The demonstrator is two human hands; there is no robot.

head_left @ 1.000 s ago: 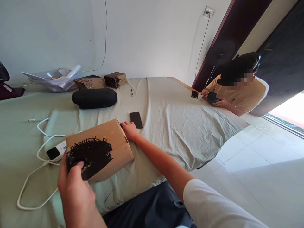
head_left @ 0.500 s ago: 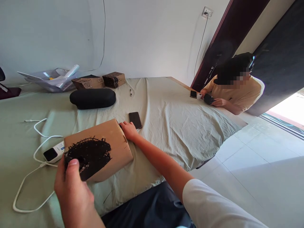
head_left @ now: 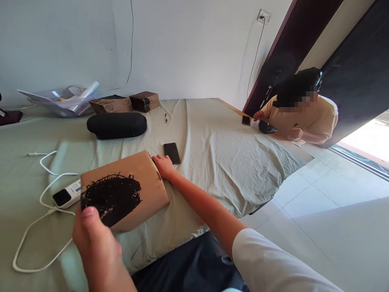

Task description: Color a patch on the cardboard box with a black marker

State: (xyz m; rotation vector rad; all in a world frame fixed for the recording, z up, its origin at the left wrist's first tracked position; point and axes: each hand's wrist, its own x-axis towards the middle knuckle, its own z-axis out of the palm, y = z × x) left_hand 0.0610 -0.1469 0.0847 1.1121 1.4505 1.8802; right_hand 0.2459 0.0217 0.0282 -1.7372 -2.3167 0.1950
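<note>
A brown cardboard box [head_left: 146, 182] with a large black scribbled patch on top lies on the green sheet [head_left: 219, 154] in front of me. My left hand [head_left: 94, 239] grips its near left corner, thumb pressed on the black patch. At the box's far right corner my right hand [head_left: 164, 166] holds the edge with curled fingers. A dark phone [head_left: 172, 153] lies face down just beyond my right hand.
A white power bank [head_left: 65, 194] with a looping white cable [head_left: 33, 227] sits left of the box. Farther back lie a black cushion [head_left: 117, 125], two small cardboard boxes [head_left: 127, 103] and a plastic tray [head_left: 57, 101]. Another person [head_left: 304, 113] sits at the bed's far right corner.
My hands and the box have hardly shifted. The other person has set the dark object down on the bed and drawn one hand back.
</note>
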